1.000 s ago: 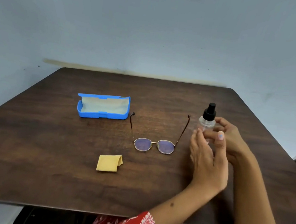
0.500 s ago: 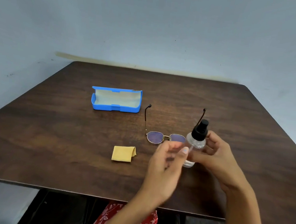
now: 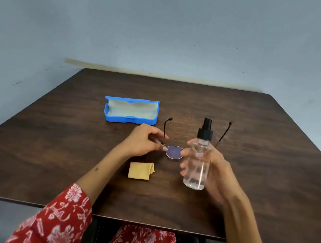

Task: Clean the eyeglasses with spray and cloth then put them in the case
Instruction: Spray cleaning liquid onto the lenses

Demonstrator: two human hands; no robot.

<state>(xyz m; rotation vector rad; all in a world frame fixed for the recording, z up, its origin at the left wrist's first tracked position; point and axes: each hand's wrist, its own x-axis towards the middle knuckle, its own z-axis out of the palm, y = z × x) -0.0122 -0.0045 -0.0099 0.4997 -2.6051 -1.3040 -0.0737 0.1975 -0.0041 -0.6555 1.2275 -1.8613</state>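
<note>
The gold-rimmed eyeglasses (image 3: 174,152) lie unfolded on the dark wooden table (image 3: 55,150), temples pointing away from me. My left hand (image 3: 144,142) pinches the frame at its left hinge. My right hand (image 3: 213,169) grips a clear spray bottle (image 3: 197,164) with a black pump top, held upright above the table in front of the right lens, which it hides. A folded yellow cloth (image 3: 140,170) lies just below my left hand. The blue case (image 3: 131,110) sits open behind, with a pale lining.
A pale blue wall rises behind the table's far edge. The table's near edge runs in front of my lap, and its right edge falls away at the far right.
My right hand lifted the bottle from the table's right side toward the middle. My left hand left the bottle and moved left onto the glasses' hinge.
</note>
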